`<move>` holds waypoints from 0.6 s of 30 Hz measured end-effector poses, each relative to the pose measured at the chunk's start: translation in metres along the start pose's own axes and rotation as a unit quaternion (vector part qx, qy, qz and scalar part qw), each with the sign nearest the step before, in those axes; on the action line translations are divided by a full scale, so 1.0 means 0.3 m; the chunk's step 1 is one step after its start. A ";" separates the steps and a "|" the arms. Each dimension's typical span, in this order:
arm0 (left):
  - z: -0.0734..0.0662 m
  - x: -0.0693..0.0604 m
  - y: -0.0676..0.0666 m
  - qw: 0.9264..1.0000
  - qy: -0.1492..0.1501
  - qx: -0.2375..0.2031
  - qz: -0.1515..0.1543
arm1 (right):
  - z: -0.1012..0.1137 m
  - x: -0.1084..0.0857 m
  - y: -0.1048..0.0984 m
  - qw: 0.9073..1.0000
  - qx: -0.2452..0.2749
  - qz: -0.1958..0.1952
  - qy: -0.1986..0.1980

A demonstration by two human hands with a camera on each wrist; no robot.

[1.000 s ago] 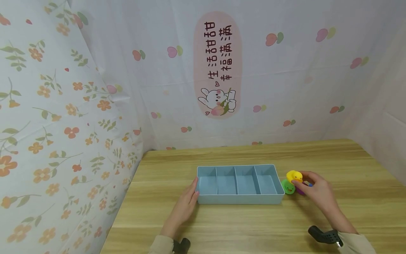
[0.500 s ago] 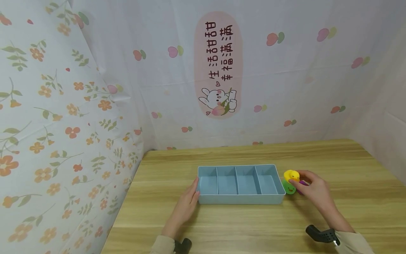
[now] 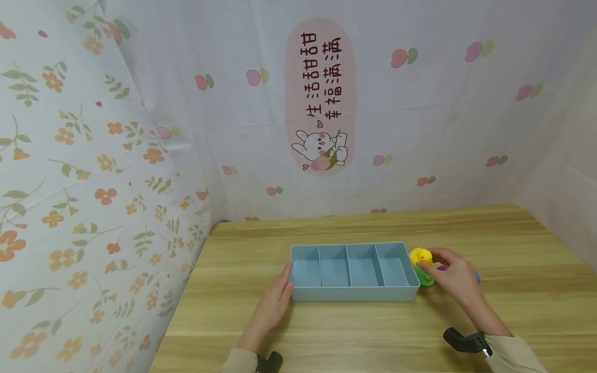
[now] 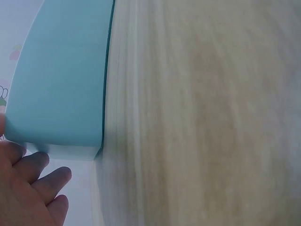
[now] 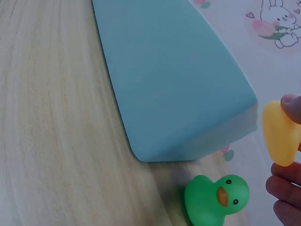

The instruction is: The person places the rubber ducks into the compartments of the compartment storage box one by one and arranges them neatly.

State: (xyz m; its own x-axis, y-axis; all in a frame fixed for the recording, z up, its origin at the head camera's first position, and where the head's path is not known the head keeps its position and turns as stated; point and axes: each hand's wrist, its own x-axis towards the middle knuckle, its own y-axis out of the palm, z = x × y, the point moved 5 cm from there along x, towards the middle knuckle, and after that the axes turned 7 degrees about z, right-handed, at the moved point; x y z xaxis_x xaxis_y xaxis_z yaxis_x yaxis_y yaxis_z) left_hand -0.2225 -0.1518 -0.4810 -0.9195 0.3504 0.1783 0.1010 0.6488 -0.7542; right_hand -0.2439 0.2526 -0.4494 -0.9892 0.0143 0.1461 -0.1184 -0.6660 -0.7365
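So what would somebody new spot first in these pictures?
Probably the bright yellow duck, pinched in the right hand by the right end of the blue tray. A green duck sits close by, beside that same end. On the cloth behind the table, a drawn white bunny under dark writing stands out too.

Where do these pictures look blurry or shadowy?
Head view: fairly even light, a soft shadow on the table by the left hand; left wrist view: the table's grain looks smeared; right wrist view: the green duck's eyes look crisp, while the yellow duck shows little surface detail.
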 end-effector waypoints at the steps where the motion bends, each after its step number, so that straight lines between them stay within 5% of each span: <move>1: -0.001 0.000 0.000 1.000 0.000 -0.001 0.000 | 0.001 -0.002 0.002 1.000 0.001 0.000 0.001; 18: 0.001 -0.002 0.002 1.000 -0.013 0.004 0.001 | 0.039 0.006 0.019 1.000 0.017 -0.007 -0.014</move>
State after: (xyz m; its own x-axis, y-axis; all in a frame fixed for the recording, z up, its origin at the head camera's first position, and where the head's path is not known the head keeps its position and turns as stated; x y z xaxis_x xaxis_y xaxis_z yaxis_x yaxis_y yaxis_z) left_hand -0.2222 -0.1518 -0.4819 -0.9287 0.3344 0.1599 0.1005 0.6423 -0.7598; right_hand -0.2452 0.2401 -0.4457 -0.9844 0.0030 0.1758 -0.1291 -0.6912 -0.7110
